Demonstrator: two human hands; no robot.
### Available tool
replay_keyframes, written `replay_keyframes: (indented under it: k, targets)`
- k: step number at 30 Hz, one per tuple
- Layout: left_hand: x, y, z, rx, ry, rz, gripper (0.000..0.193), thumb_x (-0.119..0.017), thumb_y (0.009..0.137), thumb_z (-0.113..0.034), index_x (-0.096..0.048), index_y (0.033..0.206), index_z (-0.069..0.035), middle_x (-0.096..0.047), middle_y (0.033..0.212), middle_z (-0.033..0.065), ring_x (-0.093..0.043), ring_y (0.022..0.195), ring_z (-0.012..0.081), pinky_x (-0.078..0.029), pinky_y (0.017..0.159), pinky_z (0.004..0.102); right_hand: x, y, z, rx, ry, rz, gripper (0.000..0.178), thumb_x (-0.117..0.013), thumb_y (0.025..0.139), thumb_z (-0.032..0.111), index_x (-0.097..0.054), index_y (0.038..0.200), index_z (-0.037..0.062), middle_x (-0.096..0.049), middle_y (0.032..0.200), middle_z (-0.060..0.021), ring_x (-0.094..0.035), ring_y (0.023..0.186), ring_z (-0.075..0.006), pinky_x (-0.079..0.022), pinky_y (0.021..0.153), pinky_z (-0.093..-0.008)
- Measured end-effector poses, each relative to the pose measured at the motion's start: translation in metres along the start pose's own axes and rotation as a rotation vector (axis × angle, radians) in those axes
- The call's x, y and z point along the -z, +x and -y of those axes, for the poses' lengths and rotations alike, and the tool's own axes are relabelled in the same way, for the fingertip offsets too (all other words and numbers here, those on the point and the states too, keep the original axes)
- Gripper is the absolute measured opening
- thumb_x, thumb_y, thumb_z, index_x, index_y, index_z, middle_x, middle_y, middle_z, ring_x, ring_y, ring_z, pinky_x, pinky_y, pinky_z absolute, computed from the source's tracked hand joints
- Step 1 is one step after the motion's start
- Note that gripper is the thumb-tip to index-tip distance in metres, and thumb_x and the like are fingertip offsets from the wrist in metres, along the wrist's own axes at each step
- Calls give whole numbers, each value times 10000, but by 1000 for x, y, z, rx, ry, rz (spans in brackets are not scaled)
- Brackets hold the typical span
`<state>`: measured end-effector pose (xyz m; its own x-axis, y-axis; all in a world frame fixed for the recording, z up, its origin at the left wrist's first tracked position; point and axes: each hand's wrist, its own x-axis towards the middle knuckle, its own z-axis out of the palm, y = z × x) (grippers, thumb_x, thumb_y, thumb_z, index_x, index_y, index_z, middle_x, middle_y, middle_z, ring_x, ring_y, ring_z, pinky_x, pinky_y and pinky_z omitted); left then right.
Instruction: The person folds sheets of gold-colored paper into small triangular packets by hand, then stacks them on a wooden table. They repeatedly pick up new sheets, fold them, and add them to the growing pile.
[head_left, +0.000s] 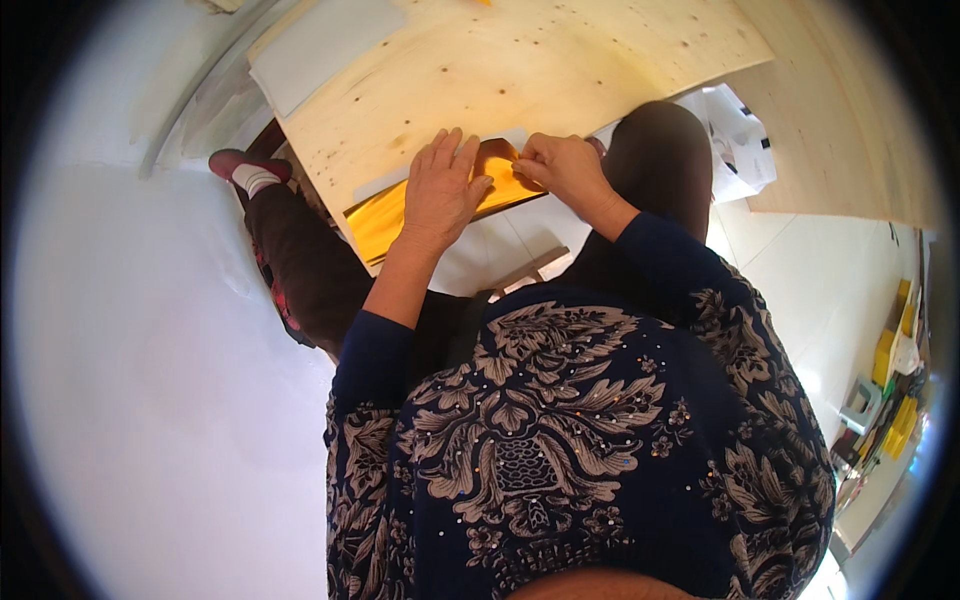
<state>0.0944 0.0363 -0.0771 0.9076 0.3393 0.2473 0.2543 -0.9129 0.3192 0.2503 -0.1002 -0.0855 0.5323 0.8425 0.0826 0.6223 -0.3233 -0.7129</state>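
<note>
A shiny golden-yellow sheet (379,222), long and narrow with a dark edge, lies along the near edge of a light wooden tabletop (480,75). My left hand (440,195) rests flat on it, fingers stretched out and a little apart. At the sheet's right end, my right hand (565,170) is closed in a pinch on its edge, where the sheet curls up in a brownish fold between my hands. The fingertips hide the exact spot they grip. Part of a pale strip shows behind the sheet, against the wood.
A grey-white flat sheet (322,52) lies at the tabletop's far left corner. My knees are on either side of the near edge. To the right stands a white bag or package (735,150) with dark marks. Yellow pieces and other items (885,390) lie at the far right.
</note>
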Motion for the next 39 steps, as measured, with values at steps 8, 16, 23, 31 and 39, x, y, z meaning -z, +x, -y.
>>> replay_keyframes:
  k: [8, 16, 23, 31, 39]
  targets:
    - [-50, -10, 14, 60, -4, 23, 583, -588, 871, -271, -384, 1379, -73, -374, 1421, 157, -299, 1344, 321, -174, 1129, 445, -31, -22, -21, -797, 670, 59, 517, -745, 758, 372, -582, 1043, -28, -637, 966, -95, -616, 867, -157, -493, 744, -279]
    - [-13, 0, -4, 183, -229, 4, 739, -696, 778, -337, -379, 1374, -36, -459, 1340, 218, -406, 1263, 368, -279, 1073, 458, -8, -26, -15, -360, 820, 202, 318, -671, 836, 156, -576, 1101, 6, -632, 913, -36, -582, 809, -72, -468, 706, -208]
    - [40, 31, -31, 317, -986, 402, 612, -776, 697, -181, -528, 1226, -2, -603, 1092, 75, -559, 996, 154, -420, 914, 264, 54, -56, 13, -101, 893, 256, 206, -659, 851, 149, -599, 995, 14, -531, 771, 36, -487, 723, -43, -413, 656, -187]
    - [60, 36, -67, 356, -839, 282, 310, -798, 696, -191, -633, 900, -24, -613, 754, 1, -545, 694, 84, -447, 662, 233, 69, -65, 18, -120, 712, 106, 167, -655, 843, 149, -597, 929, 19, -485, 696, 38, -438, 649, -48, -385, 601, -200]
    - [51, 29, -83, 440, -857, 149, 298, -781, 689, -249, -641, 774, 1, -582, 637, 17, -506, 581, 74, -415, 521, 242, 73, -68, 26, -215, 605, 73, 241, -700, 823, 182, -616, 981, 21, -500, 691, 38, -449, 645, -44, -387, 595, -197]
